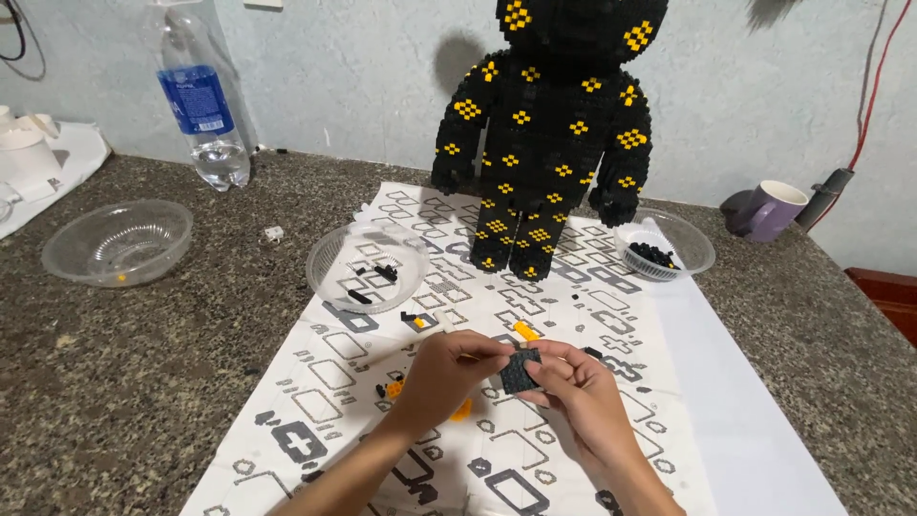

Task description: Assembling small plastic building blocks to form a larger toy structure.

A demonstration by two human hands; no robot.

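My left hand (447, 375) and my right hand (583, 397) meet over a printed instruction sheet (535, 459). Both pinch a small black brick assembly (522, 370) held between their fingertips. Behind them stands a tall black bear figure (554, 134) built of small bricks, dotted with yellow diamond patterns. Loose yellow bricks (525, 332) and small black pieces (413, 318) lie on the sheet close to my hands. An orange piece (463, 411) peeks out under my left hand.
A clear bowl (366, 266) with a few black pieces sits left of the figure; another bowl (666, 245) with black bricks sits to its right. An almost empty bowl (117, 243), a water bottle (202, 105) and a purple mug (769, 210) stand on the granite counter (115, 382).
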